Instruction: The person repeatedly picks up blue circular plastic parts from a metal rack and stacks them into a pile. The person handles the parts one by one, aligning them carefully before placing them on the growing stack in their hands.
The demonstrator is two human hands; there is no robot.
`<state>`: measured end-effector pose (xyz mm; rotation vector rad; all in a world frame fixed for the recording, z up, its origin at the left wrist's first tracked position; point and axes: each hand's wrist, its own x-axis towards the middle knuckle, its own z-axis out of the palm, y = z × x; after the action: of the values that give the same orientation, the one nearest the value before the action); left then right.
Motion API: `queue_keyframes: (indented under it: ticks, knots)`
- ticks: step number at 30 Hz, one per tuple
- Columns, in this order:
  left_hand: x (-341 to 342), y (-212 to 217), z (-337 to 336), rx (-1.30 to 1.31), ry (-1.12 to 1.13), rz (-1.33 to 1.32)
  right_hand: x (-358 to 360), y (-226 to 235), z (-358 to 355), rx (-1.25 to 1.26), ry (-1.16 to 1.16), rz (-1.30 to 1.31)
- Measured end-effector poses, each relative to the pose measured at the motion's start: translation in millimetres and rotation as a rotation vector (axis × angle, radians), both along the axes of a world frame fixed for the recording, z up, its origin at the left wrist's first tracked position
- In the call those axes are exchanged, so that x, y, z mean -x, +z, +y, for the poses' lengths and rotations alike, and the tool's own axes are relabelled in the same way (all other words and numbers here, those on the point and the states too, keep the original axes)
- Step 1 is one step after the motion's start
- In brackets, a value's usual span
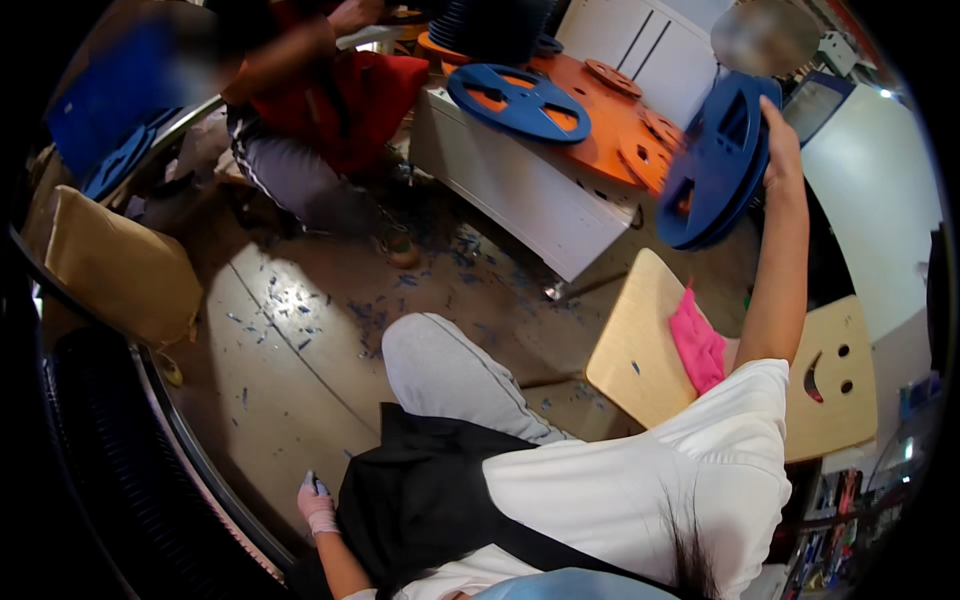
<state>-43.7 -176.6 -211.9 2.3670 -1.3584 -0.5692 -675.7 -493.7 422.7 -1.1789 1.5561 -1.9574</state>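
**Grip: One Confirmed, One Undetermined**

Gripping stacked blue plastic spoked reels (718, 160) by the rim with bare right hand (781, 145), near flat orange panel (603, 132), presumably to hold faces together. Unable to tell pink-and-grey-covered left hand (316, 503) open from closed.

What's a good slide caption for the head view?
Right hand holds blue spoked reels near a white-sided bench; left hand beside a black apron; pink cloth on a wooden chair.
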Motion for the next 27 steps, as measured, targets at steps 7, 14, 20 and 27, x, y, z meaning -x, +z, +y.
queue_keyframes:
  ticks: [7, 14, 20, 27]
  knots:
    - [28.2, 47.5, -21.8, 0.702, 0.410, 0.945, -151.1, -6.2, 99.5, 0.021, 0.804, -0.033]
    - [63.3, 194.0, 17.9, 1.112, 0.726, 1.287, -336.6, -182.9, 62.9, -0.127, 1.353, -0.429]
    - [90.4, 231.6, 41.9, 1.400, 0.915, 1.036, -442.5, -303.0, 60.4, -0.292, 1.865, -0.714]
    - [92.8, 274.5, 36.3, 1.294, 0.891, 0.533, -458.1, -336.9, 65.7, -0.649, 1.832, -0.954]
